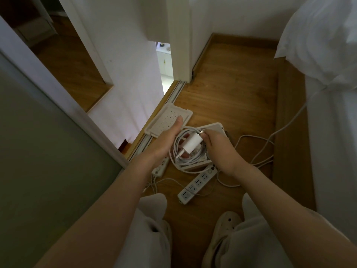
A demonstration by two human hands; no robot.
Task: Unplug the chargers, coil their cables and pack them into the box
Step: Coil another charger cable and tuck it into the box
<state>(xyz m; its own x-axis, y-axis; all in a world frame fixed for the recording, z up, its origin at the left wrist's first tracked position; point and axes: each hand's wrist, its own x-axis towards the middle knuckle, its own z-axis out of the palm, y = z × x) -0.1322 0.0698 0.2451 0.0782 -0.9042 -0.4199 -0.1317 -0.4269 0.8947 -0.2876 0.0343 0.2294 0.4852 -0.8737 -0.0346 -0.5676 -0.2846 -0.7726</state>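
Two slippers (pixel 226 224) nearest, on the wood floor (pixel 231 93). Left hand (pixel 168 138) holds one white charger (pixel 192 145) and its coiled cable (pixel 183 163), fingers curled under; right hand (pixel 218 149) pinches the cable end. Both are just above one box (pixel 214 127), with a perforated lid (pixel 168 120) beside it. Two power strips (pixel 195 186) and one loose cable (pixel 257 151) lie around.

Bare forearms (pixel 116 190), pale loose trousers (pixel 144 235), cream perforated clogs (pixel 225 222).
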